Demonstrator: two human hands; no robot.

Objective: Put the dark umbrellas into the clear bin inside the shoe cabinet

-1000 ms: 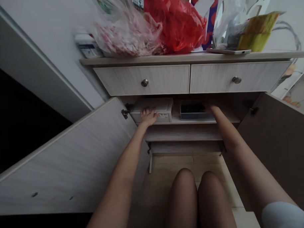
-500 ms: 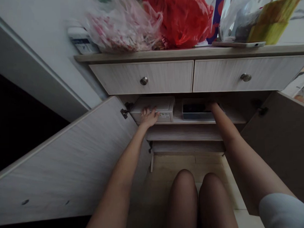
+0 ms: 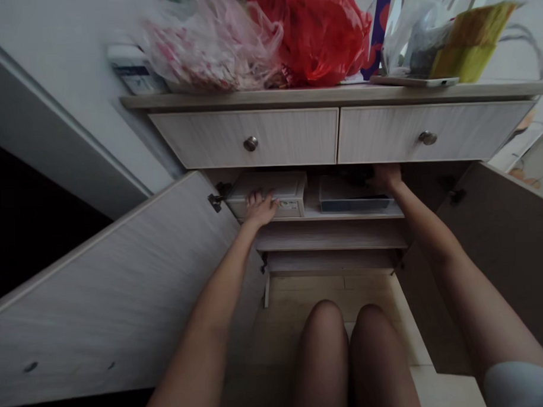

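Observation:
My left hand (image 3: 260,208) lies with fingers spread on the front edge of a white lidded storage box (image 3: 293,194), on the left of the cabinet's upper shelf. Beside that box stands a shallow clear plastic bin (image 3: 356,205) with dark contents at its bottom. Above the bin's right rear part, my right hand (image 3: 386,177) reaches in under the drawers. Its fingers are closed around a dark item (image 3: 358,175), which shadow keeps me from naming.
Both cabinet doors, left (image 3: 158,278) and right (image 3: 500,261), stand swung outward beside my arms. Two drawers (image 3: 251,124) sit above the shelf opening. The cabinet top holds a pink-and-clear plastic bag (image 3: 213,51), a red bag (image 3: 314,36), a white bottle (image 3: 137,68) and a yellow container (image 3: 466,48).
My right hand has risen from inside the clear bin to above it, with the dark item lifted along. My left hand stays on the white box. The view has shifted slightly.

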